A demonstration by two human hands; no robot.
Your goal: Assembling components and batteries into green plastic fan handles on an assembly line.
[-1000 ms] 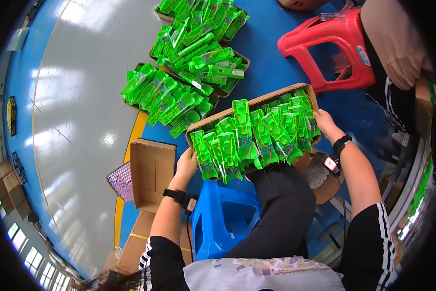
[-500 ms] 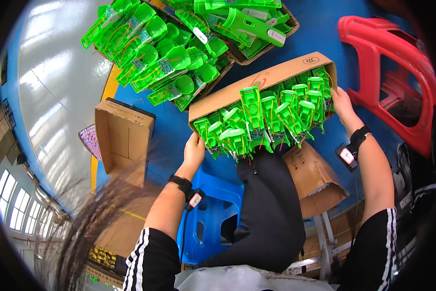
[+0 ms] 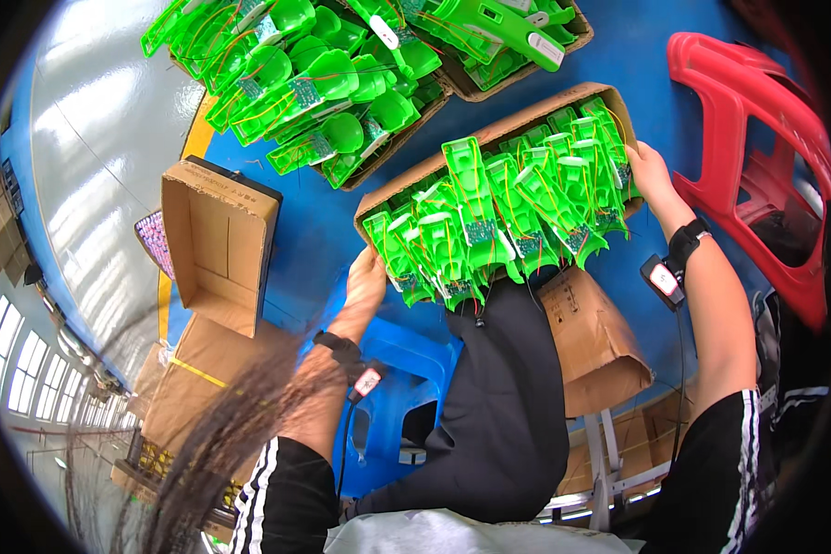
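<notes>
A shallow cardboard tray (image 3: pixel 489 138) packed with bright green plastic parts (image 3: pixel 498 217) is held across the lap, gripped at both ends. Its near-left corner is clasped by the left hand (image 3: pixel 367 277), fingers curled under the edge; the far-right end is grasped by the right hand (image 3: pixel 651 175). A blue stool (image 3: pixel 406 388) is seen below, a red stool (image 3: pixel 757 157) at right, an open empty carton (image 3: pixel 217 240) at left.
</notes>
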